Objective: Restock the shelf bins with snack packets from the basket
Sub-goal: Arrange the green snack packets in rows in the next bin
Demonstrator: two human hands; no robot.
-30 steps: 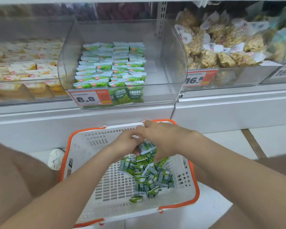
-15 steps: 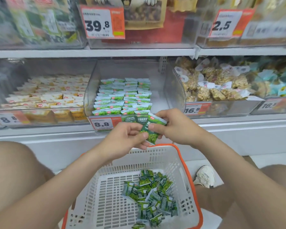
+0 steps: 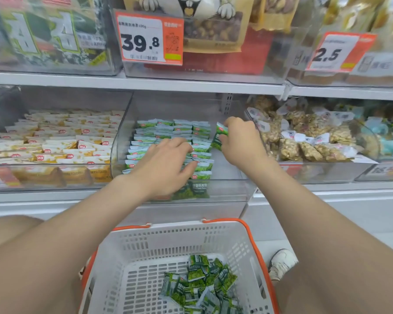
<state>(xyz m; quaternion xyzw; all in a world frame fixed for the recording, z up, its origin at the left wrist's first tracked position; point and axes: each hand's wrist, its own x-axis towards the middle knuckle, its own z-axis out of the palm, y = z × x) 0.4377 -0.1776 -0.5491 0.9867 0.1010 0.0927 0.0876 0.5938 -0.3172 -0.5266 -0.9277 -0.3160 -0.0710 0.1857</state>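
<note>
In the middle clear bin (image 3: pixel 227 191), green snack packets (image 3: pixel 145 141) lie in three columns. The left hand (image 3: pixel 166 164) rests on them, fingers loosely spread, gripping nothing. The right hand (image 3: pixel 241 143) pinches one packet (image 3: pixel 219 138) at the bin's right side, fingers narrow around it. Below, one white basket (image 3: pixel 159 241) holds a loose heap (image 3: pixel 197 282) of the same packets, too jumbled to count.

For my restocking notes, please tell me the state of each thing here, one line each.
Middle bin: partly filled, right side bare.
Stacked packets: in tidy rows.
Left hand: open, fingers on the rows.
Right hand: pinches held packet over the bare side.
Basket: holds loose packets.
</note>
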